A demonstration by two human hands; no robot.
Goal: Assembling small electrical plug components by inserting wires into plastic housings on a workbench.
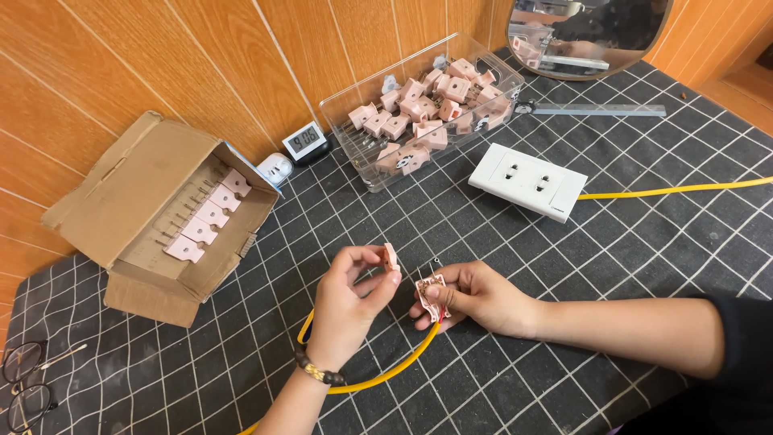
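hands hold pink plug halves over yellow cable

Your left hand pinches a matt pink plastic cover; your right hand holds the open plug half, pink plastic with bare metal inside. Yellow cable: smooth, slightly glossy sheath. Counter: matt dark cloth, gridded. Bin: clear glossy plastic. Box: rough brown cardboard. Socket: glossy white plastic.
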